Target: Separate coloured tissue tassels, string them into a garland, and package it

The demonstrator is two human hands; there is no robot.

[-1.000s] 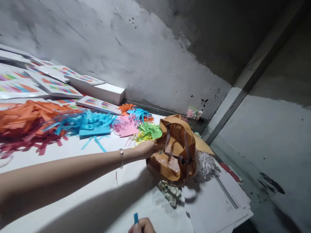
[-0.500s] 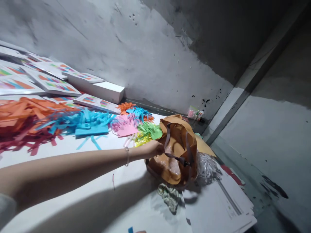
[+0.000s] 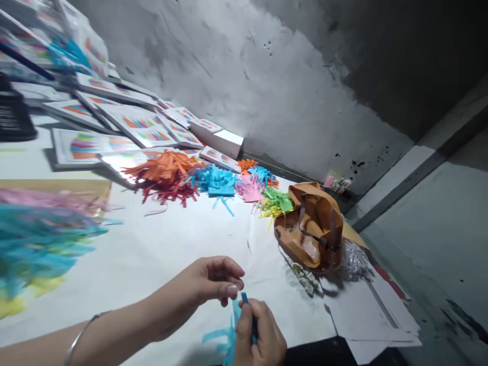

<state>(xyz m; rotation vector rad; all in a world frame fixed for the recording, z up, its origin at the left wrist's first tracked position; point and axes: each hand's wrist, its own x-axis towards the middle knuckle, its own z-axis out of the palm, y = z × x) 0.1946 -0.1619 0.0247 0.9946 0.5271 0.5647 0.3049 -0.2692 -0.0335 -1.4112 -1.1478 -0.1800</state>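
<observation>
Head view shows the right hand (image 3: 260, 336) clenched around a blue paper fringe (image 3: 227, 339) near the table's (image 3: 171, 239) front edge, left hand (image 3: 211, 285) curled at its tip, grip unclear; a hard tug could tear the thin strips.

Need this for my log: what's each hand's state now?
Left hand: fingers curled by the blue paper strips; grip cannot be told.
Right hand: closed on the blue paper strips.
</observation>
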